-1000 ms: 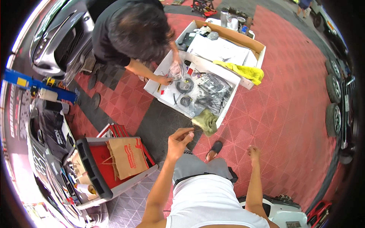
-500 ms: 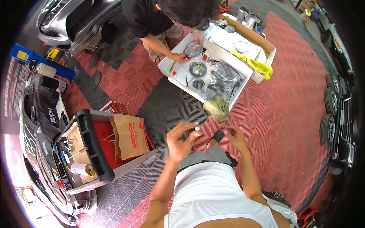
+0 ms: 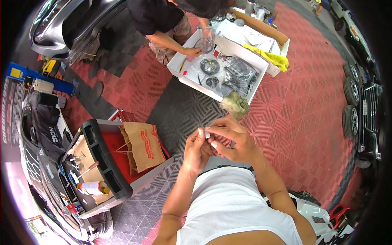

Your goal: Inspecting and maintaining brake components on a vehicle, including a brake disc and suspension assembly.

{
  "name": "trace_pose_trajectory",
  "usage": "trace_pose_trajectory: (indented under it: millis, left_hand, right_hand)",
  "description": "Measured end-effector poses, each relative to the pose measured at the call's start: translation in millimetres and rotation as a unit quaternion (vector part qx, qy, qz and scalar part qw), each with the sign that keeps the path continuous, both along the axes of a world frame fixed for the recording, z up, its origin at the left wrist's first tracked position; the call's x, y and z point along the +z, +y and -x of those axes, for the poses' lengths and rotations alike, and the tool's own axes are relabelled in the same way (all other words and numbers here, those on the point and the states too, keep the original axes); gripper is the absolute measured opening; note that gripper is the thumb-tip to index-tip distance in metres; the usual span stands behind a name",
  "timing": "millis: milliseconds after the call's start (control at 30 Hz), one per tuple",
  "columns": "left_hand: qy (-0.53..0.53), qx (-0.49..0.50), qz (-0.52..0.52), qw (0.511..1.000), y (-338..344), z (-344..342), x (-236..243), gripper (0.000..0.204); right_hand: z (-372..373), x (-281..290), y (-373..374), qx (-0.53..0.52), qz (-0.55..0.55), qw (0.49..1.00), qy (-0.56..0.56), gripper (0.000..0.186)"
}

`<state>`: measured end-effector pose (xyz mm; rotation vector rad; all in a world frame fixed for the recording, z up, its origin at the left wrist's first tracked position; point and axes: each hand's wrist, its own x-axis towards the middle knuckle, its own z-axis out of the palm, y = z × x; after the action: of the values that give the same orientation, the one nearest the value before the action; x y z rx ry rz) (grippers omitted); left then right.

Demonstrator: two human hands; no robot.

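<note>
In front of my waist, my left hand (image 3: 197,151) pinches a small white piece (image 3: 207,135) between thumb and fingertips. Its exact kind is too small to tell. My right hand (image 3: 234,141) meets it from the other side, index fingertip on the piece and thumb just below. Beyond my hands stands a white open box (image 3: 195,86) with bagged black cables (image 3: 210,66) and other bagged parts (image 3: 241,72). A crumpled dirty rag (image 3: 234,105) hangs over its near corner.
Across the box a person (image 3: 157,20) handles a clear bag (image 3: 204,44). A yellow cloth (image 3: 269,58) drapes over a cardboard box (image 3: 282,41). On my left, a tool cart (image 3: 107,159) carries a paper bag (image 3: 143,146), a screwdriver (image 3: 87,168) and a can (image 3: 92,188). Wheels (image 3: 350,120) stand at right.
My right hand has come inward and up to my left hand, its fingertips now at the white piece. The other person's hands stay at the clear bag.
</note>
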<state>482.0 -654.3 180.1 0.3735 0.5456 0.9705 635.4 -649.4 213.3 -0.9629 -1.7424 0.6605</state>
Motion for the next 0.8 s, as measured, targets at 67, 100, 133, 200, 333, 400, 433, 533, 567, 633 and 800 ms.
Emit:
trace_pose_trajectory:
  millis: [67, 100, 133, 200, 333, 400, 433, 533, 567, 633, 800]
  left_hand:
    - [0.009, -0.003, -0.004, 1.000, -1, 1, 3, 0.034]
    - [0.029, -0.010, -0.009, 0.999, -2, 0, 5, 0.035]
    - [0.049, -0.015, -0.013, 0.999, -3, -2, 6, 0.035]
    - [0.048, -0.033, -0.005, 0.998, -5, -7, 9, 0.038]
    - [0.042, -0.001, 0.051, 0.998, -9, -24, 11, 0.037]
    - [0.043, 0.001, 0.047, 0.998, -11, -30, 9, 0.037]
    - [0.030, 0.008, 0.038, 0.999, -11, -32, 7, 0.036]
    - [0.009, 0.003, 0.031, 0.999, -10, -35, 2, 0.036]
    - [0.000, -0.007, 0.033, 0.999, -10, -37, 2, 0.036]
    - [0.003, 0.003, 0.048, 0.999, -10, -43, 1, 0.037]
    - [0.048, 0.006, 0.040, 0.998, -9, -53, 3, 0.037]
  right_hand:
    - [0, -4, 0, 0.016, -0.004, 1.000, -0.019, 0.039]
    - [-1, -5, 1, 0.016, 0.011, 1.000, -0.014, 0.037]
    - [-2, -7, 2, 0.019, 0.036, 0.999, -0.006, 0.036]
    - [-3, -10, 8, 0.029, 0.009, 0.999, -0.014, 0.034]
    - [-12, -14, 15, 0.031, -0.034, 0.999, -0.013, 0.028]
    - [-17, -15, 17, 0.037, -0.037, 0.999, -0.012, 0.028]
    - [-19, -16, 17, 0.033, -0.048, 0.998, -0.003, 0.028]
    - [-26, -18, 16, 0.035, -0.021, 0.999, 0.003, 0.026]
    - [-28, -19, 16, 0.036, -0.028, 0.999, 0.013, 0.026]
    - [-31, -21, 16, 0.038, -0.036, 0.999, 0.003, 0.027]
    - [-36, -30, 13, 0.009, -0.083, 0.996, -0.035, 0.032]
